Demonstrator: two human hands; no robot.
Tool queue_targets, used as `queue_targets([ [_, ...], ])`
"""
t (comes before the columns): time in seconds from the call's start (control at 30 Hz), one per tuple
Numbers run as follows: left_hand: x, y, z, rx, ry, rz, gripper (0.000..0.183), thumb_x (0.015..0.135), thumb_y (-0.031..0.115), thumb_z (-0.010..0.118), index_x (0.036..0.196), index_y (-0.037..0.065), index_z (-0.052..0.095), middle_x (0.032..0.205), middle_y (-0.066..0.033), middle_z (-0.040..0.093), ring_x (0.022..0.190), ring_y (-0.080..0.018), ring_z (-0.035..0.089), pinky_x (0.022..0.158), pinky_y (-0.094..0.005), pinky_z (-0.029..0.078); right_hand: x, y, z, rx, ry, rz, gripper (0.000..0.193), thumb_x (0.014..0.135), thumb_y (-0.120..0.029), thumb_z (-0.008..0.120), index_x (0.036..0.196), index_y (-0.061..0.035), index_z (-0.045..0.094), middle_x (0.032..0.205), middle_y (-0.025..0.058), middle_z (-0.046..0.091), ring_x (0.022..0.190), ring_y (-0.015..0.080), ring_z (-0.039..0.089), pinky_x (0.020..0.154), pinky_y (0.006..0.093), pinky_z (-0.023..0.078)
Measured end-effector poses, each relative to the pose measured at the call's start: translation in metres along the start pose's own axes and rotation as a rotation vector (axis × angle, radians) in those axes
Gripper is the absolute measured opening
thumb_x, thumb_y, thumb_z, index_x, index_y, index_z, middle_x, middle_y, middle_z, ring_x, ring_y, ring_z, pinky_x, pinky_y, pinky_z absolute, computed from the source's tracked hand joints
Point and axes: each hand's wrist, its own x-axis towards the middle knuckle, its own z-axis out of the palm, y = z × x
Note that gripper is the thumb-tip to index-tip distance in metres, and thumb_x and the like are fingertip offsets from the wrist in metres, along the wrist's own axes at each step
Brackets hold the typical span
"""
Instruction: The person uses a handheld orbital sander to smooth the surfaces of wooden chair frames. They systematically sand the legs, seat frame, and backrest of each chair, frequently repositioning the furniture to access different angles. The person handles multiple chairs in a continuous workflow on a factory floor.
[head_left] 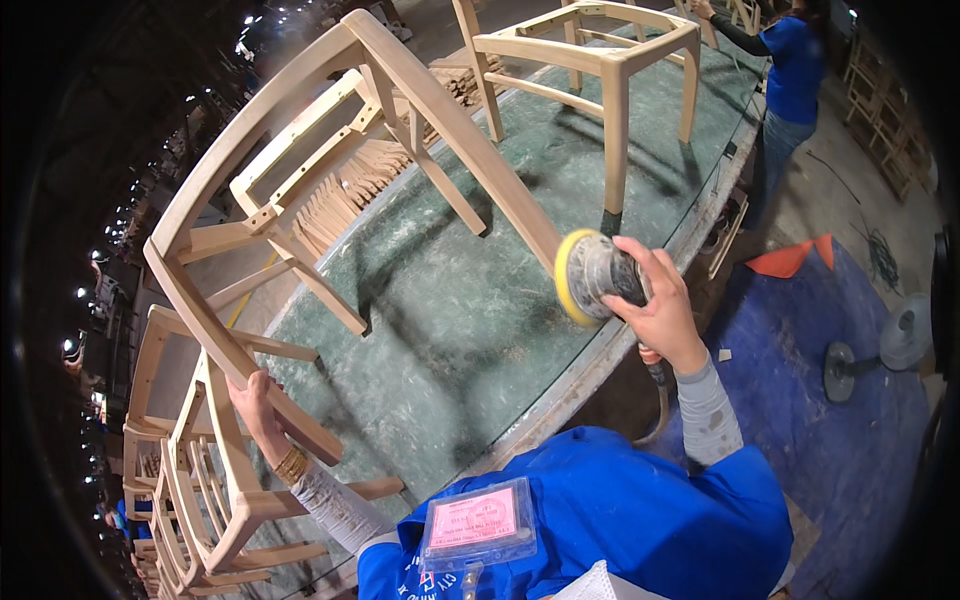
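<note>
A bare wooden chair frame [455,125] stands tilted over the green tabletop [440,330]. My left hand [260,412] is wrapped round one of its legs near the lower end. In my right hand [660,300] is a round orbital sander [605,275] with a yellow-edged pad, my fingers closed over its dark top. The pad is on edge at the end of another long chair member; whether it touches the wood I cannot tell. A hose [658,385] hangs from the sander beneath my wrist.
Another chair frame [612,100] stands farther along the table, and several more frames [205,480] crowd the left. Beyond the far edge lie stacked wooden parts [345,195]. A co-worker in blue [795,65] is at the far right. A grey pedestal [845,370] stands on blue sheeting.
</note>
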Motion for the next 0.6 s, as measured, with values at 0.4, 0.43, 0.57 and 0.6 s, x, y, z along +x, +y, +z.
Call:
queue_targets([
  [0.4, -0.008, 0.010, 0.010, -0.036, 0.021, -0.002, 0.044, 0.071, 0.011, 0.058, 0.112, 0.002, 0.045, 0.068, -0.0047, 0.049, 0.049, -0.0141, 0.051, 0.044, -0.0262, 0.043, -0.005, -0.007, 0.005, -0.044, 0.052, -0.069, 0.065, 0.064, -0.005, 0.074, 0.123, -0.0167, 0.049, 0.101, 0.0123, 0.055, 0.092, 0.0321, 0.054, 0.077, 0.0390, 0.047],
  [0.43, -0.009, 0.012, 0.011, -0.041, 0.018, 0.002, 0.044, 0.071, 0.011, 0.059, 0.112, 0.002, 0.045, 0.068, -0.0045, 0.049, 0.049, -0.0141, 0.051, 0.044, -0.0261, 0.043, -0.007, -0.007, 0.005, -0.046, 0.053, -0.060, 0.064, 0.064, -0.005, 0.074, 0.123, -0.0168, 0.049, 0.101, 0.0123, 0.055, 0.092, 0.0322, 0.054, 0.077, 0.0391, 0.047],
  [0.57, -0.010, 0.011, 0.009, -0.038, -0.021, -0.009, 0.044, 0.071, 0.011, 0.059, 0.112, 0.003, 0.044, 0.069, -0.0041, 0.049, 0.050, -0.0139, 0.051, 0.044, -0.0261, 0.044, -0.003, -0.009, 0.007, -0.079, 0.035, 0.000, 0.065, 0.064, -0.005, 0.074, 0.122, -0.0171, 0.049, 0.105, 0.0117, 0.056, 0.093, 0.0322, 0.054, 0.078, 0.0392, 0.047],
  [0.6, -0.008, 0.010, 0.005, -0.036, -0.021, -0.012, 0.044, 0.071, 0.012, 0.059, 0.112, 0.003, 0.044, 0.069, -0.0040, 0.049, 0.050, -0.0138, 0.051, 0.044, -0.0261, 0.044, -0.004, -0.010, 0.008, -0.075, 0.034, -0.003, 0.065, 0.064, -0.005, 0.074, 0.122, -0.0169, 0.049, 0.105, 0.0117, 0.057, 0.093, 0.0323, 0.054, 0.078, 0.0393, 0.047],
])
